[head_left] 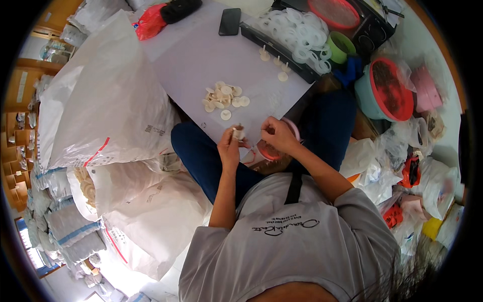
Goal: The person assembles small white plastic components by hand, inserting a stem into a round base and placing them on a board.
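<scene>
At the far left, two large white woven plastic sacks [108,95] lean against the pale grey flat surface [201,55], with more sacks piled below them. On the surface lies one pile of small cream round plastic discs [224,98], about a dozen, too heaped to count exactly, with one disc lying just apart below the pile. Near the lower edge of the surface the left hand [230,146] pinches a small cream plastic piece with a short stem [238,133] between thumb and fingertips; its stem points roughly up and away from the person, so its long axis runs near upright in the view, though the piece is too small to tell finer detail. Just beside it, the right hand [278,133] has its fingers curled together close to the same piece; I cannot tell whether it grips anything. Under the right hand sits one round pink plastic bowl [269,151], resting on the person's dark blue trousered lap. Farther up the surface lie one black rectangular phone [230,21] and four cream stemmed pieces [274,63] standing apart, stems up. To the right is one heap of white plastic rings [297,32], one green plastic cup [341,47], and one teal basin with a red rim [385,90].
</scene>
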`<state>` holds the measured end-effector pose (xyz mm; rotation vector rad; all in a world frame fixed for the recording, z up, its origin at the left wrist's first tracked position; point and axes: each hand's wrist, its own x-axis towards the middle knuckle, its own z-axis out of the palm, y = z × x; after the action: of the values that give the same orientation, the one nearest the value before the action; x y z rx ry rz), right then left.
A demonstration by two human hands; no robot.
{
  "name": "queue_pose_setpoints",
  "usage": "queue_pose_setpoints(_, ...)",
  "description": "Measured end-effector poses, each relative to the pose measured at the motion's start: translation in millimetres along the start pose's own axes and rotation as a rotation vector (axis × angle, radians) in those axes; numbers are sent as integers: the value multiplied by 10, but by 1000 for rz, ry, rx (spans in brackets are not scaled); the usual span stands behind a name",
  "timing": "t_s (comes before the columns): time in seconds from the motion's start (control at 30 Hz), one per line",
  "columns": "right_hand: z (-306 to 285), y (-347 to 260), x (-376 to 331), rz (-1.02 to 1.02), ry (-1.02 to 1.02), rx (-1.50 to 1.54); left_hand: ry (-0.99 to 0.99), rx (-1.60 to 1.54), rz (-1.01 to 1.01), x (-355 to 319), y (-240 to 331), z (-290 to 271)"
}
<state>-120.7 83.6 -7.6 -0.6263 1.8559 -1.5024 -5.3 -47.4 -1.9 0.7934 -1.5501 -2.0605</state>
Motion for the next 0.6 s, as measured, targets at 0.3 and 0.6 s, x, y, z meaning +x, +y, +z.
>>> queue_pose_setpoints(0.3,39,-176,-164,-87,-124,93,-119,-56,-105,-276,57,151)
queue_pose_setpoints(0.6,61,-191,-189,-90,-170,97,-209,-11,-94,-309,-12,54)
